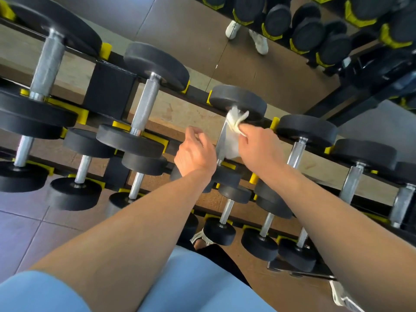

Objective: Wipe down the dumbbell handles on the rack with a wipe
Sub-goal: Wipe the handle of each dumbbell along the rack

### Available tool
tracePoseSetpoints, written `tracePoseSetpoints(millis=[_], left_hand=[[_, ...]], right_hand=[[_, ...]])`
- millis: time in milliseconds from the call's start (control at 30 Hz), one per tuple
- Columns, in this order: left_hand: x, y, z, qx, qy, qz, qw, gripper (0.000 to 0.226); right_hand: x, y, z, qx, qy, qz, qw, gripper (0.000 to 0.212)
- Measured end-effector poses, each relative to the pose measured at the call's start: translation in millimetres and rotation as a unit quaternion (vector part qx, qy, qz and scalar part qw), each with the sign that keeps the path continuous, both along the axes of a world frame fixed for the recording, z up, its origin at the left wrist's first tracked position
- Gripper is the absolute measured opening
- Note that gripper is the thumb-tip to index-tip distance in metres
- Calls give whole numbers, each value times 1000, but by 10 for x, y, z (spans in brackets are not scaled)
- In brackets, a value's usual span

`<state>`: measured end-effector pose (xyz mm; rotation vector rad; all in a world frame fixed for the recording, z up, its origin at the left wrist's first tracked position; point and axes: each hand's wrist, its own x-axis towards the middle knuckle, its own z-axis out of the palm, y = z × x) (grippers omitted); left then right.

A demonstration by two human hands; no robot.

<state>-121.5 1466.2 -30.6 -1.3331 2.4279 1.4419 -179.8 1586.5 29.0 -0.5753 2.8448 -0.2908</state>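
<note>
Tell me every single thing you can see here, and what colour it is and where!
dumbbells: many, black ends with silver handles, in rows on the rack
rack: one, black with yellow cradles, running across the view
wipe: one, white, draped on a top-row dumbbell handle
mirror: one, upper right, reflecting more dumbbells and white shoes
floor: tiled, grey-brown, lower left
sandalled foot: one, below the rack
left hand: one, loosely curled, holding nothing, beside the wipe
right hand: one, pinching the wipe against the handle
</note>
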Motion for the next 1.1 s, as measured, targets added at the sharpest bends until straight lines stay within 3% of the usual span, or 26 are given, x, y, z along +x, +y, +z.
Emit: tracePoseSetpoints(millis=[67,100,167,300,367,433,500,567,600,667,700,767,867,967,1033,1100], left_hand=[[-3,-5,0,0,2,2,1000,24],[-5,-1,-1,-2,1,0,1000,25],[3,6,7,-4,-1,0,1000,25],[8,7,-12,-7,7,11,1000,24],[7,7,-4,-6,8,14,1000,24],[14,16,-6,-7,11,24,1000,24],[19,26,-11,-5,18,33,999,24],[18,26,-16,-2,24,38,999,25],[22,23,-12,-1,26,41,999,25],[30,25,0,0,27,42,999,25],[32,30,5,-2,27,43,999,25],[27,42,0,-7,26,53,998,24],[40,45,7,-10,32,69,997,25],[59,52,2,5,49,74,996,27],[72,47,37,22,54,94,994,27],[162,111,127,41,80,132,987,24]], right_hand=[[-107,-70,14,-16,190,111,975,25],[-197,-72,-65,-14,214,175,961,32],[-358,-62,-283,9,184,259,948,36],[-285,-111,-411,98,29,241,965,29],[-109,-178,-353,147,-59,297,942,21],[-81,-255,-234,138,-121,305,934,18],[-220,-317,-150,76,-91,244,962,20],[-406,-366,-117,8,58,242,969,30],[-480,-380,-128,28,93,267,959,33],[-530,-419,-171,164,49,327,929,27],[-499,-419,-182,216,10,322,922,24],[-393,-388,-230,223,-25,276,935,25],[-66,-382,-259,141,-96,226,959,23],[187,-352,-252,32,-197,106,974,28],[233,-281,-242,-20,-221,33,975,33],[282,-109,-208,-132,-251,-54,957,33]])
